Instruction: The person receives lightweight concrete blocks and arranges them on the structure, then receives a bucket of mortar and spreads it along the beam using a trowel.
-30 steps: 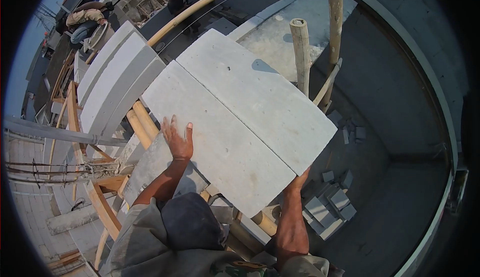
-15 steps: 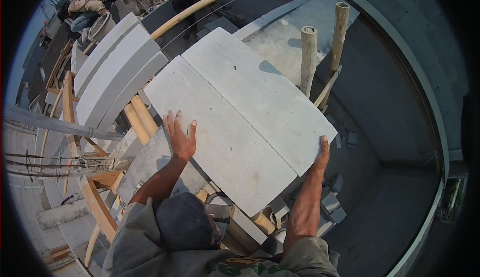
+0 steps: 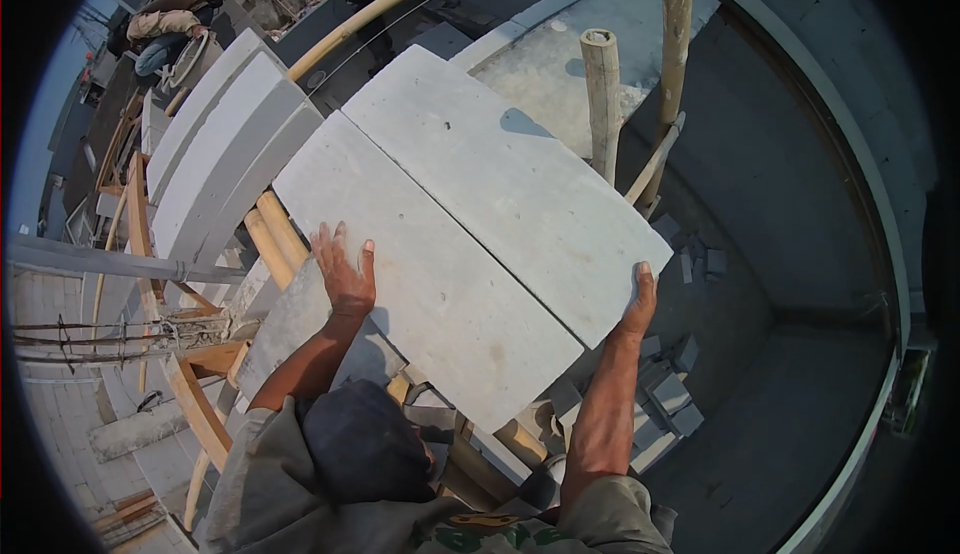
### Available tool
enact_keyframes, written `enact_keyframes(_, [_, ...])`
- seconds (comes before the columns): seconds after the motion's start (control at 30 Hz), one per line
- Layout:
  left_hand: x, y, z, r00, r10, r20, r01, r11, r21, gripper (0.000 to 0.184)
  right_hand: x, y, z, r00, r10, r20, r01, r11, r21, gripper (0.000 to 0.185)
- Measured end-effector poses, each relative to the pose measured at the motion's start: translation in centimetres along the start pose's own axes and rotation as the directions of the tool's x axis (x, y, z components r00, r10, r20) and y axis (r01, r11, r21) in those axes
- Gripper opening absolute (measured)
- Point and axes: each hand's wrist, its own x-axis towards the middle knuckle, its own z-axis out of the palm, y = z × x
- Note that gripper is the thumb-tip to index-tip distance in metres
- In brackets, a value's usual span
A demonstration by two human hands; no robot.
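Two pale grey concrete blocks lie side by side, long edges together, with a narrow dark gap between them. The near concrete block (image 3: 420, 264) is under my left hand (image 3: 343, 269), which rests at its left edge with fingers spread and palm down. My right hand (image 3: 638, 304) grips the right end of the far concrete block (image 3: 510, 169). Its thumb points up along the block's end, and its other fingers are hidden. A small shadow falls on the far block's top.
Two upright bamboo poles (image 3: 603, 104) stand beyond the blocks. Curved pale slabs (image 3: 215, 154) are stacked at left, near wooden framing (image 3: 200, 414). A drop with rubble (image 3: 670, 394) lies at right. A dark cap (image 3: 365, 444) shows below; two people are farther off.
The gap between the two blocks looks slightly wider and darker. The view has shifted a little, and both hands keep their places on the blocks. The far person in dark clothing has raised an arm.
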Motion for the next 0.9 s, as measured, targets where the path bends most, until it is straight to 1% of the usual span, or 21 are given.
enact_keyframes(0.03, [0.4,0.2,0.2,1.0,-0.008,-0.004,0.008,1.0,0.001,0.055,-0.4,-0.2,1.0,0.999,-0.045,-0.012,0.044,0.999,-0.015,0.054])
enact_keyframes(0.07, [0.3,0.1,0.2,1.0,0.026,-0.009,-0.026,1.0,-0.009,0.054,-1.3,-0.1,0.8,0.997,-0.072,-0.04,0.07,0.997,-0.036,0.053])
enact_keyframes(0.1, [-0.1,0.0,-0.1,0.998,0.069,-0.014,-0.069,0.997,-0.021,0.053,-1.7,0.7,-0.3,0.997,-0.056,-0.053,0.054,0.998,-0.04,0.053])
enact_keyframes(0.13, [0.0,-0.1,0.1,0.997,0.08,-0.014,-0.08,0.996,-0.024,0.053,-0.9,1.5,-0.8,0.998,-0.048,-0.046,0.047,0.998,-0.038,0.053])
enact_keyframes(0.23, [0.7,0.5,0.4,0.997,0.037,-0.065,-0.037,0.999,0.001,0.053,0.2,1.2,-0.4,0.997,-0.071,-0.018,0.07,0.997,-0.02,0.052])
enact_keyframes(0.27, [0.9,0.5,0.5,0.998,0.03,-0.051,-0.031,0.999,-0.007,0.053,-0.2,1.5,-0.2,0.997,-0.076,-0.024,0.076,0.997,0.001,0.052])
enact_keyframes(0.3, [0.0,0.4,0.0,1.0,0.014,-0.019,-0.014,1.0,-0.008,0.053,-1.1,1.7,-0.5,0.998,-0.052,-0.026,0.051,0.999,-0.006,0.052])
enact_keyframes(0.37, [0.0,0.6,-0.1,1.0,0.002,-0.026,-0.003,1.0,-0.01,0.053,-0.4,1.4,-0.5,0.996,-0.011,-0.083,0.007,0.999,-0.047,0.053])
enact_keyframes(0.43, [-0.3,0.6,-0.1,1.0,0.003,-0.028,-0.004,1.0,-0.011,0.053,-0.1,2.0,-1.3,0.998,-0.002,-0.061,-0.001,0.999,-0.048,0.053])
enact_keyframes(0.5, [0.0,0.6,-0.3,0.999,0.021,-0.026,-0.022,0.999,-0.04,0.053,0.2,2.4,-1.8,0.999,-0.031,-0.036,0.03,0.999,-0.02,0.053])
enact_keyframes(0.53, [0.1,0.7,-0.3,0.997,0.035,-0.063,-0.038,0.998,-0.046,0.053,0.3,2.8,-2.2,0.998,-0.03,-0.052,0.029,0.999,-0.023,0.053])
enact_keyframes(0.57, [-0.1,0.7,-0.4,0.999,0.019,-0.038,-0.02,0.999,-0.027,0.055,0.5,2.7,-2.1,0.998,-0.032,-0.062,0.03,0.999,-0.025,0.052])
enact_keyframes(0.6, [0.0,0.7,-0.5,1.0,-0.004,-0.017,0.003,1.0,-0.009,0.056,0.6,2.5,-1.6,0.998,-0.06,-0.029,0.06,0.998,-0.005,0.052])
enact_keyframes(0.63, [-0.2,0.8,-0.6,0.998,-0.004,-0.056,0.003,1.0,-0.016,0.056,0.3,2.3,-1.2,0.995,-0.075,-0.059,0.074,0.997,-0.015,0.053])
enact_keyframes(0.67, [-0.4,0.7,-0.7,0.999,-0.027,-0.019,0.027,1.0,-0.003,0.057,0.2,2.2,-0.9,0.992,-0.086,-0.095,0.084,0.996,-0.025,0.053])
enact_keyframes(0.7, [-0.2,0.7,-0.7,0.998,-0.047,0.029,0.047,0.999,0.015,0.058,0.5,2.2,-1.0,0.992,-0.096,-0.082,0.096,0.995,-0.011,0.053])
enact_keyframes(0.77, [0.1,0.9,-0.7,0.999,-0.039,0.031,0.038,0.999,0.034,0.059,0.8,2.8,-2.4,0.996,-0.011,-0.089,0.001,0.994,-0.109,0.06])
enact_keyframes(0.8, [-0.2,0.9,-0.9,0.998,-0.042,0.043,0.04,0.998,0.047,0.059,0.8,2.8,-3.1,0.996,-0.006,-0.091,-0.004,0.994,-0.107,0.06])
enact_keyframes(0.83, [-0.1,0.9,-1.2,0.998,-0.04,0.037,0.038,0.998,0.045,0.059,1.2,2.6,-3.5,0.997,-0.046,-0.056,0.026,0.948,-0.316,0.068])
enact_keyframes(0.87, [0.1,1.1,-1.4,0.994,-0.077,0.082,0.068,0.992,0.109,0.06,1.5,2.1,-3.9,0.996,-0.084,-0.015,0.065,0.856,-0.512,0.076])
enact_keyframes(0.9, [0.2,1.5,-1.4,0.985,-0.113,0.134,0.09,0.982,0.169,0.061,1.6,1.2,-4.0,0.995,-0.095,-0.022,0.07,0.854,-0.516,0.076])
